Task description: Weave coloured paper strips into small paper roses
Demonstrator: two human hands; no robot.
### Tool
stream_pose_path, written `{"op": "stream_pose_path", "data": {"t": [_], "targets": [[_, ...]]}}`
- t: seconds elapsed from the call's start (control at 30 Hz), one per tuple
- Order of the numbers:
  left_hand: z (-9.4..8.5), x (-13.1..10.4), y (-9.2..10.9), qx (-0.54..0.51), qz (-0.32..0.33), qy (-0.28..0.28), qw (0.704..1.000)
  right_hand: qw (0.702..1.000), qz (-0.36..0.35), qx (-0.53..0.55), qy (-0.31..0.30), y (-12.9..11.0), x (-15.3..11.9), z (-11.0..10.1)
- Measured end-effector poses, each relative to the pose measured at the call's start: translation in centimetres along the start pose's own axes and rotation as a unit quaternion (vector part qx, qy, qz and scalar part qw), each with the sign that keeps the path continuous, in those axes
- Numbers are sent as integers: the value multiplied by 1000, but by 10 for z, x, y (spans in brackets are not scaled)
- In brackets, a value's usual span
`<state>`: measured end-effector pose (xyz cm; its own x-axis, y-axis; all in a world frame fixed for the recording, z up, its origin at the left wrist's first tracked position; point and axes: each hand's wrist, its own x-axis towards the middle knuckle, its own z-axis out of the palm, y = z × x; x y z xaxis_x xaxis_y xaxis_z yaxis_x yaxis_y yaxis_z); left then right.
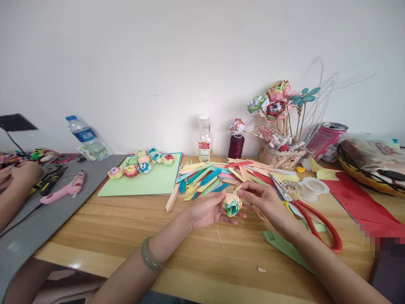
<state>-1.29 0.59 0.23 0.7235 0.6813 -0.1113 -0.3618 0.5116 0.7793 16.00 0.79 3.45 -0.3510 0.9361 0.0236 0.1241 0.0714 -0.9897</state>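
My left hand is closed around a small folded paper flower with a teal and green centre and yellow and peach outer petals. At the flower's upper edge, the thumb and fingers of my right hand pinch a yellowish paper petal. A thin thread hangs from the flower down to the wooden table. Just behind both hands lies a heap of coloured paper strips. Red-handled scissors rest beside my right forearm, near a spool of clear line.
Several finished paper flowers sit on green paper. Behind the strips stand a glue bottle, a purple thread cone and a flower basket. At left are a pink glue gun and another person's hand.
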Motion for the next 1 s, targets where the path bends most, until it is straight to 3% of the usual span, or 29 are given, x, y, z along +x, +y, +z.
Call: {"op": "stream_pose_path", "data": {"t": [0.1,0.2,0.33,0.57,0.77,1.0], "targets": [[1,0,1,39,-6,60,997,999,-2,-39,4,3,1,1],[1,0,2,93,31,140,985,991,-27,-130,26,5,1,1],[1,1,3,149,67,201,966,977,-54,-204,35,8,2,0],[-2,3,1,196,46,184,962,957,-75,-276,48,16,3,2],[2,3,1,216,49,210,952,939,-90,-325,71,21,2,5],[5,4,1,185,30,233,954,933,-49,-345,96,24,1,6]]}}
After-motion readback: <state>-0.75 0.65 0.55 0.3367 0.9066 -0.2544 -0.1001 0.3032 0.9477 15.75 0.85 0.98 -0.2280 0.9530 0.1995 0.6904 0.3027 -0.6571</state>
